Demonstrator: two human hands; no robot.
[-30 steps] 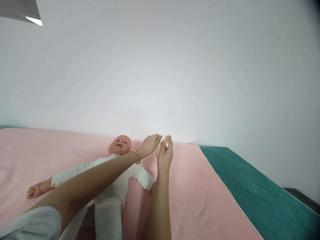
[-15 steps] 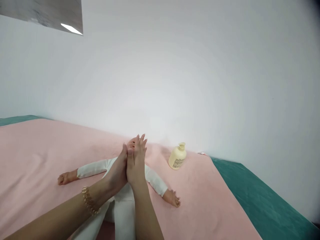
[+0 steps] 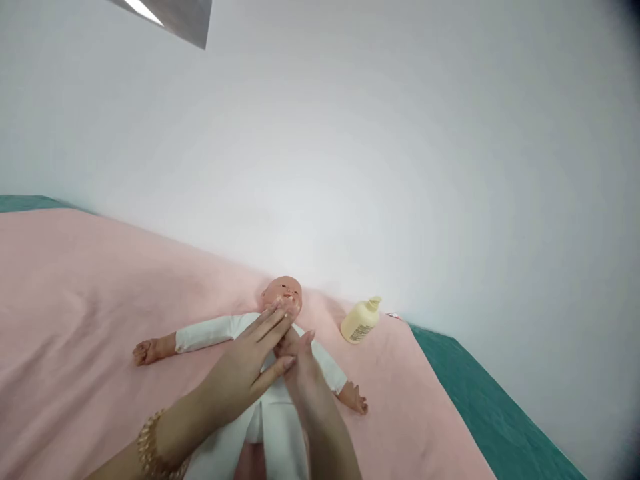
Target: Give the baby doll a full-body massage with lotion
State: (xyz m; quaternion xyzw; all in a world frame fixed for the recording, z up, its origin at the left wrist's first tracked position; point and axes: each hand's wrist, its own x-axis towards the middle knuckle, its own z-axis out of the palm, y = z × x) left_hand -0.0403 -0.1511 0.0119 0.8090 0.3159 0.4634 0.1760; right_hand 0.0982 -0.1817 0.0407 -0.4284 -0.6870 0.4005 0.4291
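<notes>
Left hand (image 3: 240,373) touches right hand (image 3: 303,371), doll (image 3: 276,395) lying beneath both

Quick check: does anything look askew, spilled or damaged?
Nothing stands out. The yellow pump bottle leans in the picture, but the far edge of the pink cloth slopes too, so camera tilt is likely. The cloth is creased at the left. No spill or damage shows; the left hand and right hand hide part of the doll.

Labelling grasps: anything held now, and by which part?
Nothing visibly held: the left hand lies against the right hand, over the doll; the pump bottle stands apart, on the pink cloth.
</notes>
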